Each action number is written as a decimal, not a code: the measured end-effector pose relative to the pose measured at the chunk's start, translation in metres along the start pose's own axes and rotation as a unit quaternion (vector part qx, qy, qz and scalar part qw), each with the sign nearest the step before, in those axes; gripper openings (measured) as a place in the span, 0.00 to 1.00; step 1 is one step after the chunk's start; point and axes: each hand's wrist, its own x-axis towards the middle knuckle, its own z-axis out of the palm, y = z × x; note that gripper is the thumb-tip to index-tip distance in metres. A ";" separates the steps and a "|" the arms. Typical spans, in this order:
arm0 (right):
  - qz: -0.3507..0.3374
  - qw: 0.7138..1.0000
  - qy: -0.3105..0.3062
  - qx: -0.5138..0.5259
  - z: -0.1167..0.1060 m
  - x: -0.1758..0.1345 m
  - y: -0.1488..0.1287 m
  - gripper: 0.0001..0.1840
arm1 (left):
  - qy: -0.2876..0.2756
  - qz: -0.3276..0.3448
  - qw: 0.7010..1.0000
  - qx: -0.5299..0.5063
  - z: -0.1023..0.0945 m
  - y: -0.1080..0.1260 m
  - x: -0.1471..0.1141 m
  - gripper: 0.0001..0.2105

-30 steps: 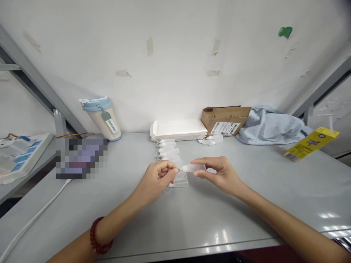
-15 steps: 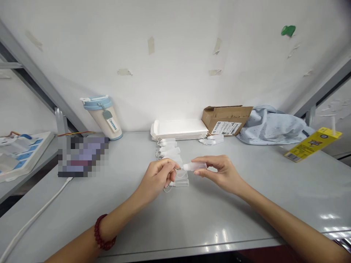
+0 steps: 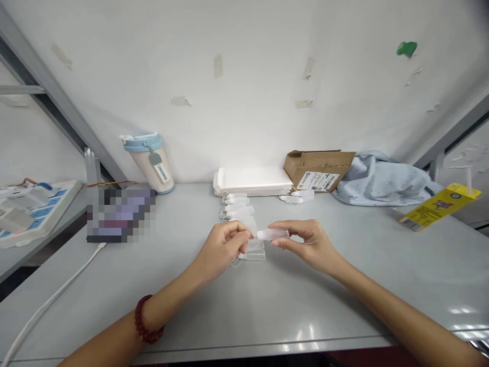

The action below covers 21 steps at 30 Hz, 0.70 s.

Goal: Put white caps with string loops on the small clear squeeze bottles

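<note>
My right hand (image 3: 311, 244) grips a small frosted plastic bottle (image 3: 275, 234) between thumb and fingers, its narrow white neck pointing left. At that neck, my left hand (image 3: 225, 244) is closed in a pinch; whatever lies between its fingertips is too small to make out. Beneath and behind the hands, several similar small bottles (image 3: 255, 255) with thin white string loops lie in a column on the grey table (image 3: 298, 306). My left wrist wears a dark red bead bracelet (image 3: 147, 321).
A stack of white trays (image 3: 255, 178) stands by the wall, beside a cardboard box (image 3: 321, 168) with more small bottles (image 3: 301, 197) before it. Around these are a blue cloth (image 3: 382, 181), a yellow drink carton (image 3: 439, 206), a tumbler (image 3: 151, 163) and a blurred-out phone (image 3: 122, 214) with a white cable.
The whole view has shifted slightly, so everything sits a little further right. Both hands keep the same hold at the bottle's neck and body, with only slight finger movement.
</note>
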 end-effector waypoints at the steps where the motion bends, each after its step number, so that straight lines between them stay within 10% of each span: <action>1: -0.001 1.000 -0.004 -0.004 0.001 -0.001 0.000 0.12 | -0.006 0.002 1.000 0.002 0.000 -0.001 0.000 0.08; 21: 0.004 1.000 0.013 0.013 0.004 -0.002 0.004 0.13 | -0.012 0.013 1.000 0.004 -0.001 -0.001 -0.003 0.11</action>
